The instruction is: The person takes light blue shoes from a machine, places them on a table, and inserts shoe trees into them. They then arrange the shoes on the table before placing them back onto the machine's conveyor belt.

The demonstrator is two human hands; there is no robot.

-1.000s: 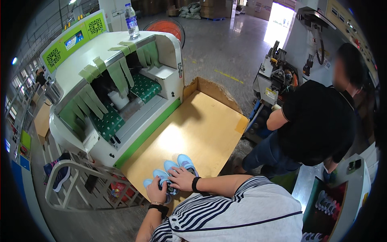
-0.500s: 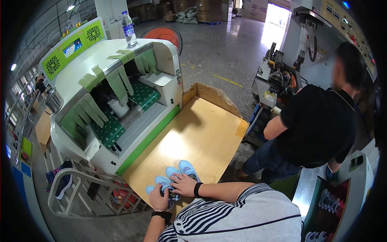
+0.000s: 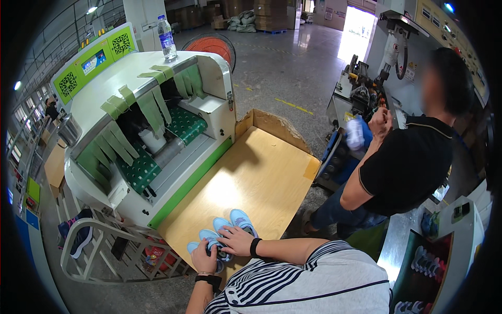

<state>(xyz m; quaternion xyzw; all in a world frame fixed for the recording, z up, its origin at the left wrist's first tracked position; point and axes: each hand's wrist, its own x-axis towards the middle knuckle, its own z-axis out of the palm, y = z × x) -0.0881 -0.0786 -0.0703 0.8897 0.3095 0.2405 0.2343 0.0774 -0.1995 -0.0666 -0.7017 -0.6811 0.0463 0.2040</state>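
Note:
Several light blue sneakers (image 3: 239, 218) stand in a row at the near end of a wooden tabletop (image 3: 251, 172), toes pointing away from me. My left hand (image 3: 204, 259) is closed at the left of the row, gripping one light blue sneaker (image 3: 208, 235) near its opening. From the right, my right hand (image 3: 236, 242) reaches over the row, its bent fingers on the collar of that same sneaker. Both hands hide most of the sneaker's opening, and the exact fingertip contact is hard to make out.
A white and green machine (image 3: 198, 172) with green strip curtains and a dotted green belt borders the tabletop's left side. A water bottle (image 3: 167, 39) stands on it. A metal rail (image 3: 78, 230) is at lower left. To the right, a person in black (image 3: 408, 162) works at another machine.
My hands and the sneakers stay nearly in place. The person at right has raised their hands toward the machine, and a blurred white and blue shoe now shows beside their arm.

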